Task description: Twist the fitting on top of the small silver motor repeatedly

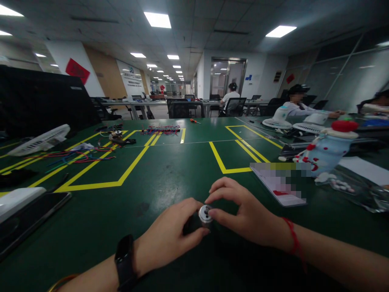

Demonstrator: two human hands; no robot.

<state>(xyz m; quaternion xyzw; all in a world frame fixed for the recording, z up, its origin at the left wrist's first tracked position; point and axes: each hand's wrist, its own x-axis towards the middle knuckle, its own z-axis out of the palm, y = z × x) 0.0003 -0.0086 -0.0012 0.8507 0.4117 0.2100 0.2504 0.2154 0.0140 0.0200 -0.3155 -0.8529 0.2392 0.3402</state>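
Note:
Low over the green table (pixel 170 174), near its front edge, both my hands meet on a small silver cylindrical motor (pixel 206 214). My left hand (pixel 170 235), with a black watch on its wrist, wraps around the motor's dark body from the left. My right hand (pixel 243 209), with a red cord on its wrist, pinches the motor's silver end with thumb and forefinger. What lies under the motor is hidden by my hands.
Yellow tape lines (pixel 121 178) mark boxes on the table. Coloured wires (pixel 75 156) and a white fan grille (pixel 39 140) lie at left, a phone (pixel 27 219) at near left. A paper card (pixel 282 190) and a blue snowman figure (pixel 328 150) sit at right. People work at far right.

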